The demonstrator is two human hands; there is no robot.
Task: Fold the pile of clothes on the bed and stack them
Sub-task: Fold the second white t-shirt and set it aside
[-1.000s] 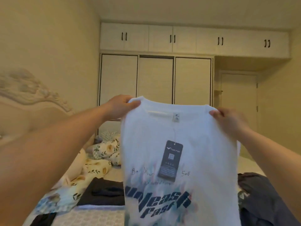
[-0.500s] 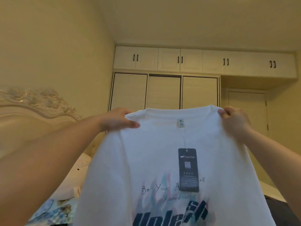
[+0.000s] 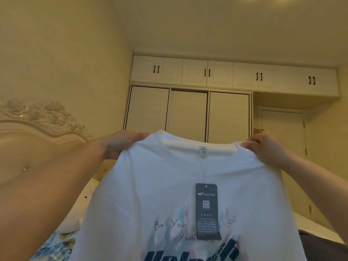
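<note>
**A:** You have the white cotton T-shirt with the dark blue printed lettering up in the air in front of you, spread between both hands above the bed. Why so high?

**B:** I'd say you hold it by the shoulders so the body drops free and the creases fall out before you lay it down to fold. Your left hand pinches the left shoulder seam, fingers curled over the top edge with the cloth clamped under them. Your right hand does the same on the right shoulder, fingers bunched tight on the fabric.

**A:** And which way does it run?

**B:** Collar up, hem down and out of view at the bottom. So its long axis hangs roughly upright, with the shoulder line level from left to right. The neck label faces you, and the dark rectangular card hang tag dangles on its string down the middle.

**A:** Around it?

**B:** The cream carved headboard sits to your left, the white sliding-door wardrobe stands far behind the shirt, and a patch of floral patterned bedding shows near the lower left.
</note>
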